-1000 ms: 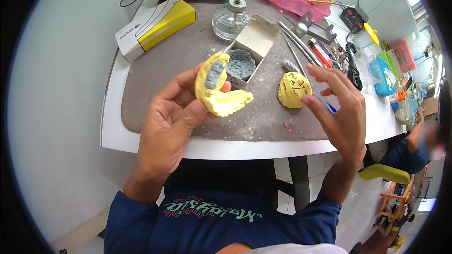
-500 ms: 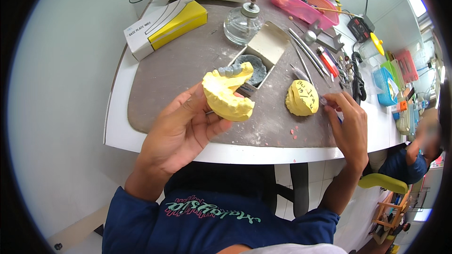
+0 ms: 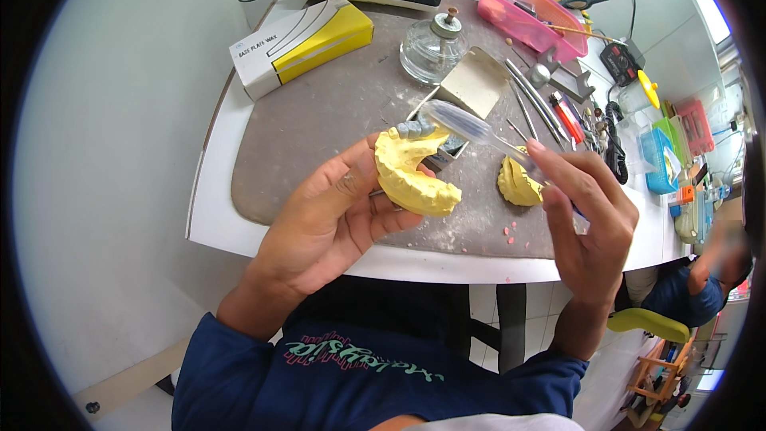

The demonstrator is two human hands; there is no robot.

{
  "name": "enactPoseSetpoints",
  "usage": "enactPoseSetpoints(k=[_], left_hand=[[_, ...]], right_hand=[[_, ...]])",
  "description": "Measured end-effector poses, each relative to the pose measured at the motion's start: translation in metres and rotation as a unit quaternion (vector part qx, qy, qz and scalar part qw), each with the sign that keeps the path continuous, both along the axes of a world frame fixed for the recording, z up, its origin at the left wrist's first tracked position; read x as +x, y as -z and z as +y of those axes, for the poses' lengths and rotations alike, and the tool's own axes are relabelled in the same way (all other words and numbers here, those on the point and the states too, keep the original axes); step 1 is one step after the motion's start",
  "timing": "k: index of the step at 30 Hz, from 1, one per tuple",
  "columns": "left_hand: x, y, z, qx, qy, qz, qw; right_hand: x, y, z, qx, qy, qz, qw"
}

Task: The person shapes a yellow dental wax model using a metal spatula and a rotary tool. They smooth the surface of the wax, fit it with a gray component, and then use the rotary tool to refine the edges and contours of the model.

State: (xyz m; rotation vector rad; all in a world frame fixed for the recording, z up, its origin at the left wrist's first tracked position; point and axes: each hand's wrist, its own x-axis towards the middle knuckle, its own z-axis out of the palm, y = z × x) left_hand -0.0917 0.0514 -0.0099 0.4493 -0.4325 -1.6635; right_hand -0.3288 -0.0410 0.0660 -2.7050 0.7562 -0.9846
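My left hand grips a yellow plaster dental cast above the mat, thumb on its outer side and fingers underneath. Grey teeth line the cast's far edge. Between the fingertips of my right hand is a brush with a clear handle, toothbrush-like and slightly blurred. Its head reaches over to the grey teeth; whether it touches them I cannot tell. Below the brush, a second yellow cast lies on the mat, partly covered. The small open box behind holds grey material, mostly hidden by the cast and brush.
A glass spirit burner stands behind the small box. A white-and-yellow carton lies at the far left. Metal tools, a red lighter and a pink basket occupy the right and back. Another person sits far right.
My right hand has lifted the brush off the mat and swung its head left, over to the cast's grey teeth. The view has shifted slightly; the left hand still holds the cast.
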Motion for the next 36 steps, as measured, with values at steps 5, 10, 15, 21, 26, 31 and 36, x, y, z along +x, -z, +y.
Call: enactPoseSetpoints(k=[5, 10, 15, 21, 26, 31, 36], left_hand=[[0.0, -0.001, 0.0, -0.032, 0.007, -0.024, 0.999], [-0.009, -0.004, -0.002, -0.04, -0.025, -0.059, 0.997], [-0.016, -0.006, -0.001, -0.048, -0.072, -0.108, 0.99], [-0.015, -0.002, 0.0, -0.072, -0.106, -0.198, 0.972], [-0.017, 0.0, 0.002, -0.121, -0.145, -0.236, 0.953], [-0.018, 0.0, 0.004, -0.133, -0.177, -0.249, 0.943], [-0.021, 0.0, 0.002, -0.154, -0.201, -0.276, 0.927]], right_hand=[[0.012, -0.008, 0.003, 0.025, -0.01, 0.061, 0.998], [-0.009, -0.009, -0.007, -0.017, 0.145, -0.037, 0.989], [-0.041, 0.013, -0.043, 0.065, 0.203, 0.075, 0.974], [-0.041, 0.013, -0.017, 0.03, 0.161, 0.072, 0.984], [-0.028, 0.023, -0.008, 0.031, 0.159, 0.158, 0.974], [-0.023, 0.021, -0.007, 0.08, 0.167, 0.153, 0.971], [-0.015, 0.02, -0.003, 0.144, 0.168, 0.065, 0.973]])
